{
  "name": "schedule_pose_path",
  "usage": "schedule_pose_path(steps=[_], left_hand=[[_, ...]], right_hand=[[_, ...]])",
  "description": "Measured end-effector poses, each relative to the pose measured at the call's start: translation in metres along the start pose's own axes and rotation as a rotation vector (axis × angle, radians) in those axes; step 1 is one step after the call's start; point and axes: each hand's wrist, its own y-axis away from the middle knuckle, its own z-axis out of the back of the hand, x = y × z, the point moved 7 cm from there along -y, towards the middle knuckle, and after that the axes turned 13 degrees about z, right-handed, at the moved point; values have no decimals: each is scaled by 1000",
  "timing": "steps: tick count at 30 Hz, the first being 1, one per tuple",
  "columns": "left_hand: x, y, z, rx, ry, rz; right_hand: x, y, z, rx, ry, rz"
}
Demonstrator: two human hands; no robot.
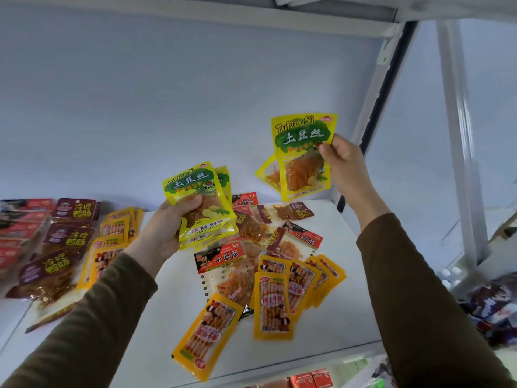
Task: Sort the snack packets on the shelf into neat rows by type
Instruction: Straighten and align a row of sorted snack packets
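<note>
White shelf (347, 312), pale back wall; left hand (165, 228) gripping, right hand (345, 161) pinching yellow packets (303, 155)

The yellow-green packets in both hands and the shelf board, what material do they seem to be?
Yellow-green packets: probably thin glossy plastic film; they shine, and a clear window shows the food. Shelf board: looks like white painted metal, smooth and matte, though coated wood is possible.

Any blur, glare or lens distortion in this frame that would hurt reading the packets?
Head view: the maroon duck-intestine packets at far left are motion-smeared; the yellow-green potato-shred packets in the left hand and right hand read sharply. Wide-angle bending bows the white metal shelf upright. Lighting is soft and even, with faint sheen only on the orange skewer-print packets.
</note>
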Motion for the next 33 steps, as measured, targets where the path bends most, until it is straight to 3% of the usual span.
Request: schedule_pose_path(steps=[5,8,9,11,14,18,20,22,28,33], left_hand=[[-1,3,-7,28,-24,-18],[1,8,-19,38,-61,-29],[1,11,-23,42,-87,-43],[3,12,-26,22,-128,-53],[8,16,-17,-67,5,6],[11,30,-17,85,39,107],[9,36,-10,68,-22,102],[2,41,1,17,-85,85],[-44,48,81,-231,-149,-8],[-60,46,114,-288,-150,-14]], right_hand=[[37,-17,-31,76,-287,44],[49,-9,-83,220,-508,-67],[48,-3,-103,284,-490,-99],[43,11,-138,403,-191,-24],[30,31,-171,454,183,75],[43,47,-193,409,310,108],[60,53,-205,379,385,213],[70,54,-216,335,321,205],[56,49,-246,291,-405,-314],[38,89,-300,567,-681,-715]])
